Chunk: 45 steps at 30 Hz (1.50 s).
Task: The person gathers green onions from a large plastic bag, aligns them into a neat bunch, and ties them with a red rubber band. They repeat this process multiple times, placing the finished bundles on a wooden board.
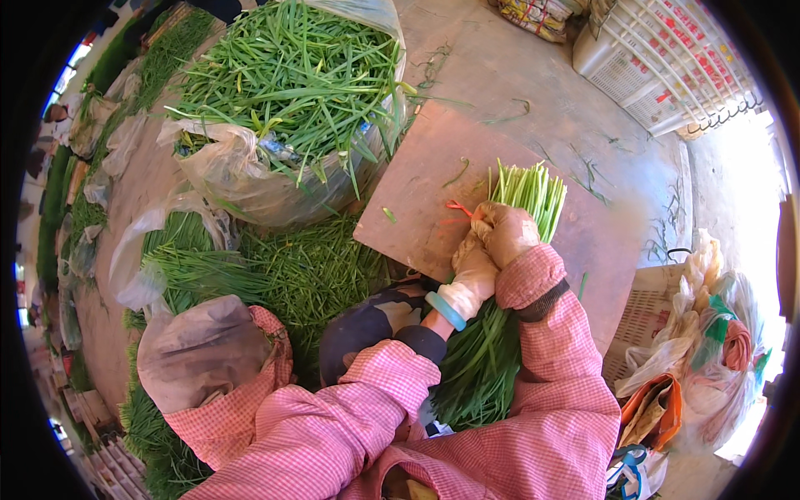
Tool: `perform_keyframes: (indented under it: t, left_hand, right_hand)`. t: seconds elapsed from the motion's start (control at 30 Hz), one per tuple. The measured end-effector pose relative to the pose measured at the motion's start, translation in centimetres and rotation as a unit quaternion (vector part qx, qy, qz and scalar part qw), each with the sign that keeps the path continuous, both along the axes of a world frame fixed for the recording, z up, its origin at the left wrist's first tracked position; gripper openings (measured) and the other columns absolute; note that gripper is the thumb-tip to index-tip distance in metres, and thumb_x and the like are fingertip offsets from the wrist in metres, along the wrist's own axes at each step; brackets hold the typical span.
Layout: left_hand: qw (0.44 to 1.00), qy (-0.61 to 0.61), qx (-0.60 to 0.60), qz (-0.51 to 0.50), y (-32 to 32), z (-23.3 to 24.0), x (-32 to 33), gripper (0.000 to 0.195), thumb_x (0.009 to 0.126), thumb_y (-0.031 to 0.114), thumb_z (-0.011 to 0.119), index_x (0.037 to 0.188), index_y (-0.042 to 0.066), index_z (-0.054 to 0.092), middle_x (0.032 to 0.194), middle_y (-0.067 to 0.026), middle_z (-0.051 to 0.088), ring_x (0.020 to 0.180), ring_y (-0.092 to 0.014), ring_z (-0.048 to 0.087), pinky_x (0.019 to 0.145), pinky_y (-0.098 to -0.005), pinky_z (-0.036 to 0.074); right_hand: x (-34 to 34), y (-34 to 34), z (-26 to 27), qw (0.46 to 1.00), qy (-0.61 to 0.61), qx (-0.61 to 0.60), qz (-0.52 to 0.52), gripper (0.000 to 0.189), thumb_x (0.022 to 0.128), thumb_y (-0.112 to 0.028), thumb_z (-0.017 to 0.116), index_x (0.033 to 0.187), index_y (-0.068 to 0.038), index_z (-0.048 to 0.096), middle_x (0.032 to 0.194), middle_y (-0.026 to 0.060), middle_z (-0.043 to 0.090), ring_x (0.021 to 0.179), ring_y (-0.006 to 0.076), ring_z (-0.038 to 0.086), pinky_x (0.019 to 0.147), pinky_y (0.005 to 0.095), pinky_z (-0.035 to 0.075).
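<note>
A bunch of garlic chives (pixel 528 194) lies on a brown board (pixel 415 181), cut pale stems pointing away and green leaves trailing towards my lap. My right hand (pixel 509 231), in a stained thin glove, is closed over the stems. Pressed against it from the left is my left hand (pixel 472 265), also gloved, with a light blue band at the wrist. The fingers of both meet at a red tie (pixel 459 207), whose loose end sticks out to the left. Which fingers pinch the tie is hidden.
A large plastic bag (pixel 219 156) heaped with loose green leaves (pixel 300 81) stands front left. More chives (pixel 206 275) lie below it. White crates (pixel 662 69) stand front right; plastic bags (pixel 706 350) pile up at right. Scraps dot the floor (pixel 487 56).
</note>
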State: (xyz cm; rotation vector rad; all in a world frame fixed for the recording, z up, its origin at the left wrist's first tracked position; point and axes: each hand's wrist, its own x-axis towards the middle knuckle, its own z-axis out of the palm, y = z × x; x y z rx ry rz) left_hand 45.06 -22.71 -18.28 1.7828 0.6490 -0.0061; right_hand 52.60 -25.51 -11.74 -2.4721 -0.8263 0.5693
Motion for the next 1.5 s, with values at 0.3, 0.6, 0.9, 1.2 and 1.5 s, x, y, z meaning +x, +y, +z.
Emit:
perform_keyframes:
  t: [0.3, 0.6, 0.9, 1.2, 1.5]
  left_hand:
    - [0.872, -0.165, -0.299, 0.350, 2.4, -1.8, 0.0, 0.043, 0.085, 0.009, 0.049, 0.125, -0.002, 0.036, 0.118, -0.0131, 0.047, 0.093, -0.014, 0.050, 0.082, -0.0243, 0.041]
    - [0.918, -0.080, -0.184, 0.342, 2.4, -2.0, 3.5, 0.036, 0.077, 0.003, 0.061, 0.110, -0.005, 0.050, 0.078, -0.0012, 0.057, 0.063, -0.006, 0.047, 0.057, -0.0191, 0.039]
    - [0.942, 0.009, -0.006, 0.336, 2.7, -1.5, 4.2, 0.012, 0.071, 0.016, 0.067, 0.072, 0.005, 0.066, 0.061, 0.0006, 0.057, 0.056, -0.008, 0.048, 0.054, -0.0262, 0.040]
    - [0.948, 0.087, 0.182, 0.246, 2.5, 0.0, 4.3, 0.029, 0.071, 0.021, 0.067, 0.092, 0.008, 0.053, 0.077, -0.0121, 0.062, 0.075, -0.030, 0.060, 0.068, -0.0388, 0.045]
    - [0.954, 0.036, 0.130, 0.268, 3.2, -2.4, 3.9, 0.022, 0.074, 0.017, 0.064, 0.092, 0.006, 0.058, 0.070, -0.0058, 0.061, 0.066, -0.015, 0.058, 0.062, -0.0285, 0.043]
  right_hand:
    - [0.5, -0.4, -1.3, 0.996, -0.052, -0.031, -0.070, 0.018, 0.077, -0.025, 0.058, 0.085, -0.010, 0.061, 0.074, 0.0126, 0.062, 0.072, 0.0301, 0.060, 0.065, 0.0382, 0.046]
    - [1.9, -3.0, -2.4, 0.991, 0.040, 0.074, -0.099, 0.017, 0.076, -0.024, 0.060, 0.082, -0.008, 0.061, 0.068, 0.0143, 0.060, 0.067, 0.0294, 0.060, 0.062, 0.0367, 0.046]
    - [1.1, -3.0, -2.5, 0.989, 0.000, 0.097, -0.111, 0.017, 0.077, -0.023, 0.061, 0.081, -0.006, 0.059, 0.068, 0.0145, 0.060, 0.064, 0.0305, 0.059, 0.059, 0.0374, 0.045]
    - [0.9, -3.0, -2.7, 0.981, -0.050, 0.140, -0.126, 0.018, 0.076, -0.023, 0.060, 0.081, -0.006, 0.059, 0.068, 0.0141, 0.060, 0.063, 0.0306, 0.059, 0.058, 0.0375, 0.046]
    - [0.5, -2.9, -2.7, 0.978, -0.040, 0.157, -0.129, 0.017, 0.076, -0.022, 0.061, 0.080, -0.006, 0.059, 0.066, 0.0134, 0.060, 0.061, 0.0288, 0.059, 0.057, 0.0363, 0.046]
